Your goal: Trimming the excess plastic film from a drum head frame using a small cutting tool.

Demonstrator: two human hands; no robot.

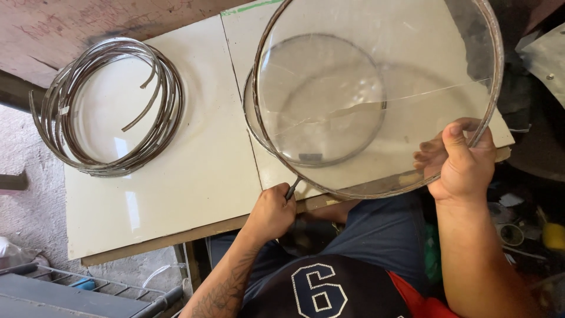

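While clamped in the right grip (462, 162), clear round disc (376, 94); left grip (272, 212) closed on thin tool (292, 188).

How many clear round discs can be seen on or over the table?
2. The big disc, with a metal rim, is held up by the right hand and touched by the left hand. A smaller disc lies on the table beneath; more may be hidden.

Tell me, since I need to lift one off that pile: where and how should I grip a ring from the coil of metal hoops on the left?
Grip the coil of metal hoops at its near rim, coming from the table's front edge. The rings lie flat and nested, so pinch the thin band from above. Loose ends curl inside the coil; steer clear of them.
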